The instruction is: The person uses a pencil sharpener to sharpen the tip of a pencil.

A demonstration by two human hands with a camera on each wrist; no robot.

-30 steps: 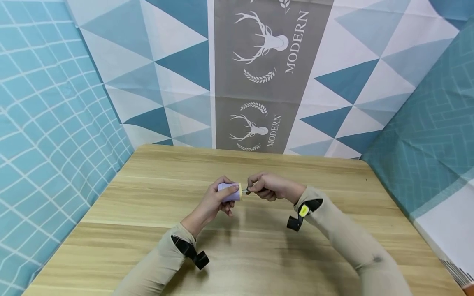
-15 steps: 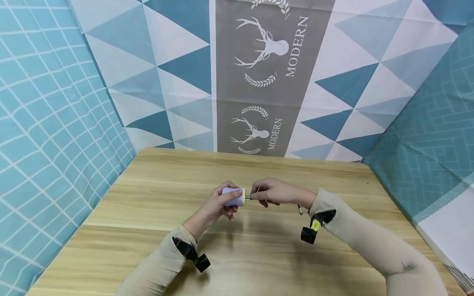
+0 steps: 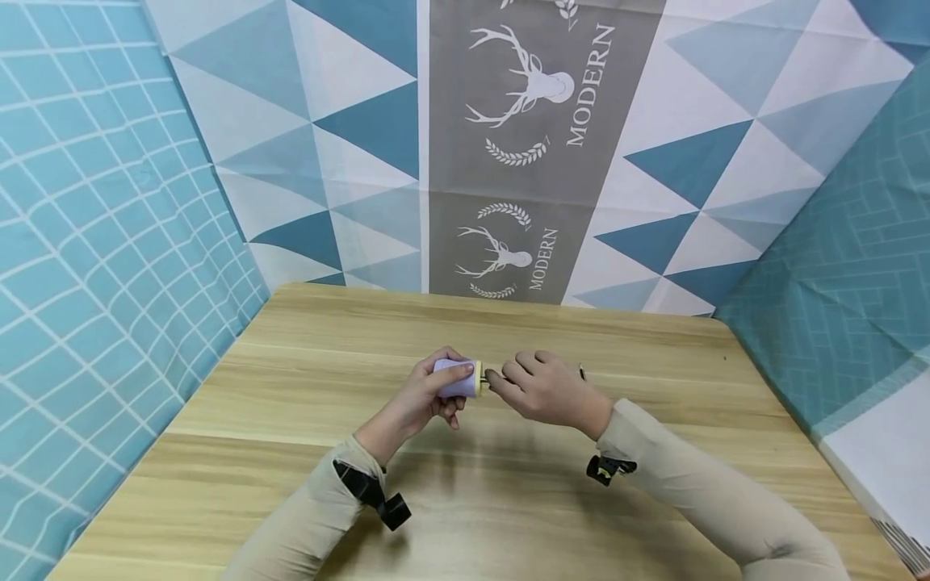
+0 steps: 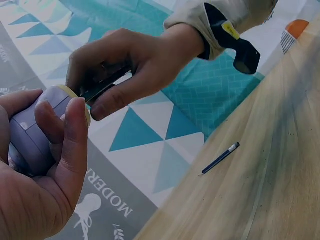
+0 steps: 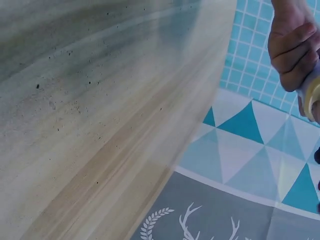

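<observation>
In the head view my left hand (image 3: 429, 395) grips a lavender cup (image 3: 456, 379) with a pale yellow rim, tipped on its side, its mouth facing right. My right hand (image 3: 548, 389) pinches a thin dark stick, like a pen (image 3: 484, 379), at that mouth. The left wrist view shows the dark shaft (image 4: 105, 85) between right thumb and fingers, its end at the rim; how far it goes inside is hidden. Only the left fingers (image 5: 295, 52) and part of the cup (image 5: 312, 92) enter the right wrist view.
A dark pen (image 4: 220, 158) lies on the wooden table (image 3: 312, 379); in the head view just its tip shows beyond my right hand. Patterned cloths hang behind (image 3: 363, 161) and at both sides of the table.
My right hand has turned over, its back now facing up, with its fingers still at the cup's mouth. My left hand and the cup stay nearly in place.
</observation>
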